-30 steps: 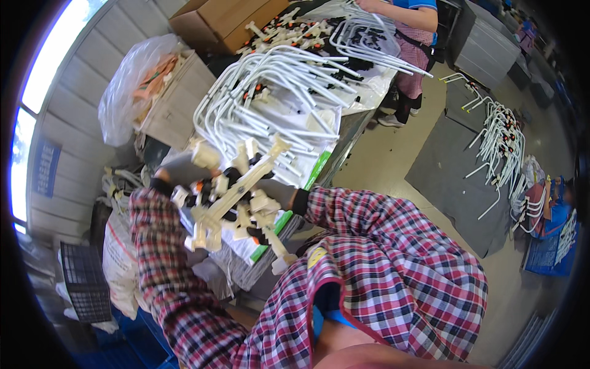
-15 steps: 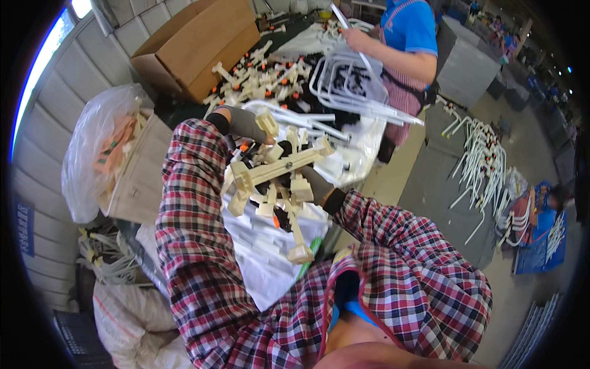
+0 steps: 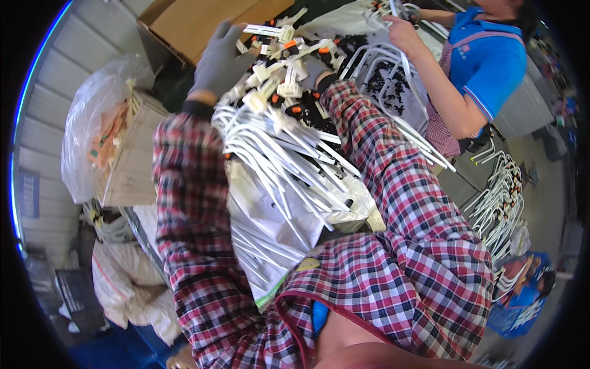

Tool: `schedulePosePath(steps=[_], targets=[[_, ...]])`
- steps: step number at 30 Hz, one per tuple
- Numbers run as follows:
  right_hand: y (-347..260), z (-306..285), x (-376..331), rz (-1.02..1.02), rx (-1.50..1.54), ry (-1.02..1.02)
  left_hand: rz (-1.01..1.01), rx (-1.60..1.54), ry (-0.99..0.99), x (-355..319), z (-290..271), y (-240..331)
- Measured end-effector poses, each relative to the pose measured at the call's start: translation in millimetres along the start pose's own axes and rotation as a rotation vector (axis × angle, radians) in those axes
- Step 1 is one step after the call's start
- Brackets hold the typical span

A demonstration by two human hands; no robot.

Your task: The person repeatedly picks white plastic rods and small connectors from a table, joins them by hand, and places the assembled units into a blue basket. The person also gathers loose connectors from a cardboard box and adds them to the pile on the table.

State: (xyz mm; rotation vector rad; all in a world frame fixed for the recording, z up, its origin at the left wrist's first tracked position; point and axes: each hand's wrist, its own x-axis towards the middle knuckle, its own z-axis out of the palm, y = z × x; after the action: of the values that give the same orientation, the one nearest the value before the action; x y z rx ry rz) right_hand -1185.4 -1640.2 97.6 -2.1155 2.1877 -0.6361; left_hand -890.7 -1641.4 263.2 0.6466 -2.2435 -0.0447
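Observation:
In a grey glove, my left hand (image 3: 220,64) is at the left edge of a heap of cream plastic brackets (image 3: 289,89) with orange and black bits. Its fingers are stretched out and apart, against or just beside the brackets. My right hand (image 3: 313,72), also gloved, reaches in at the heap's right side; brackets hide its fingers. Just below the heap, a bundle of bent white tubes (image 3: 276,154) lies with its ends fanned toward me. More white tubes rest on a white plastic sheet (image 3: 252,224) close to my body.
A cardboard box (image 3: 203,27) stands behind my left hand. At left is a pale bin (image 3: 132,154) with a clear bag. To the right, a co-worker in a blue shirt (image 3: 501,74) handles pieces near white tube frames (image 3: 384,67). Woven sacks (image 3: 132,280) sit lower left.
Both hands have moved up and away from me. The loose brackets held between my arms are now on the far heap, and the white tube bundle beneath is uncovered. The co-worker appears farther right.

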Motion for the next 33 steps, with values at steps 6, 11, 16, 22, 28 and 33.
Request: schedulePosePath(steps=[6, 11, 16, 22, 28, 33], targets=[[33, 43, -66, 0.414, 1.784, 0.013, -0.604, 0.010, -0.051, -312, -20, -75], [-43, 39, -208, 0.495, 1.260, -0.120, -1.079, 0.477, 0.265, -547, -18, 9], [-73, 77, -251, 0.195, 0.511, -0.032, -1.779, 0.426, 0.207, -646, -25, 56], [-65, 65, -254, 0.114, 0.257, -0.059, -1.877, 0.303, 0.188, -692, -33, -8], [0, 73, -254, 0.313, 0.247, -0.150, -1.880, 0.006, 0.150, -675, -37, -46], [28, 104, -250, 0.326, 0.234, -0.300, -1.898, -0.507, 0.021, -698, -38, -57]])
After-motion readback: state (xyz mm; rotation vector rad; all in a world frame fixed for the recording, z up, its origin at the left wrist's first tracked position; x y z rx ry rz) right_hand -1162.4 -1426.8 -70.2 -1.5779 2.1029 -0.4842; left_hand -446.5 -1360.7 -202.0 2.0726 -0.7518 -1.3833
